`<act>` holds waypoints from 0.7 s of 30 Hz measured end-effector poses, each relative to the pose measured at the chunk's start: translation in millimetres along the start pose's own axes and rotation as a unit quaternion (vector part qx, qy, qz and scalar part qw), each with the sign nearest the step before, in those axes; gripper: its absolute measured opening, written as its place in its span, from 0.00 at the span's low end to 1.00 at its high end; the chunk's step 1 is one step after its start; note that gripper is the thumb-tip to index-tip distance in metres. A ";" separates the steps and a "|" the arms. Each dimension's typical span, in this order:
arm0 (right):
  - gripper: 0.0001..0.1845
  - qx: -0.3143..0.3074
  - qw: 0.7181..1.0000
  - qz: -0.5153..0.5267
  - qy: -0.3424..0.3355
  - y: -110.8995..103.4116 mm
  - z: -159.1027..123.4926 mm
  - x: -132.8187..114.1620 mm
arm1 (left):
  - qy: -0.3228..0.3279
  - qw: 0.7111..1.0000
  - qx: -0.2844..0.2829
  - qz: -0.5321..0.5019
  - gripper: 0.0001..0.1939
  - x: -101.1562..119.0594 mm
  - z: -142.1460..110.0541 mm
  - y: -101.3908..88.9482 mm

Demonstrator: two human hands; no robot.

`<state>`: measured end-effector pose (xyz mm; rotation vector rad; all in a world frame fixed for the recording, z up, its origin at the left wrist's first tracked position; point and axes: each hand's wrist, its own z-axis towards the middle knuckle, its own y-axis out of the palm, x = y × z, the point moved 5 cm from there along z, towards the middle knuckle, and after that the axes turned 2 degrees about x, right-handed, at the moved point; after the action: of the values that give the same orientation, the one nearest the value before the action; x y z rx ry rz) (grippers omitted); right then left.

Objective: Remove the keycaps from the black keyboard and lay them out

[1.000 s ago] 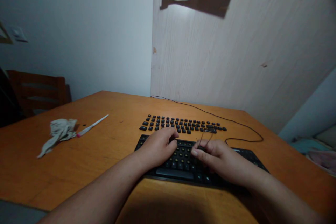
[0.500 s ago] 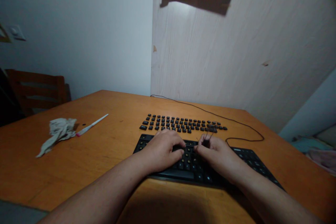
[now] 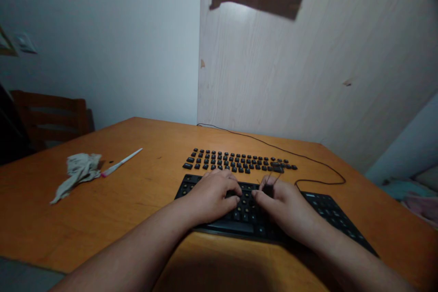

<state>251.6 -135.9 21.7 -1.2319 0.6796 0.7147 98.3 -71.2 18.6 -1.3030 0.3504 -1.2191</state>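
Observation:
A black keyboard [image 3: 226, 225] lies on the table, with many keycaps off and pale switch spots showing in its middle. My left hand [image 3: 214, 196] rests on its left half, fingers bent over the keys and thumb apart from them. My right hand [image 3: 284, 198] is above the keyboard's middle, thumb and fingers closed around a small black keycap puller [image 3: 268, 189]. Two thin wires stick up from the puller, away from the keys. Behind the keyboard, loose black keycaps [image 3: 232, 164] stand in rows. What lies under my left palm is hidden.
On the left lie a crumpled pale cloth [image 3: 80, 171], a white brush-like stick [image 3: 125, 161] with a pink part, and a tiny dark piece. A black cable [image 3: 308, 157] curves over the table [image 3: 130, 223] at the right. A wall rises behind; a wooden chair [image 3: 51, 114] stands left.
My right hand has turned slightly, and the puller's wires lean further right. My left hand stays on the keyboard. The whole view has shifted a little.

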 end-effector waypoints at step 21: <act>0.02 -0.008 1.000 0.015 -0.005 7.7 -0.6 -0.5 | -0.004 1.000 0.000 0.003 0.09 0.8 -0.7 -0.1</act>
<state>245.2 -135.2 17.4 -1.2353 0.6870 0.7519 98.0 -72.2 18.7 -1.3059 0.3493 -1.2088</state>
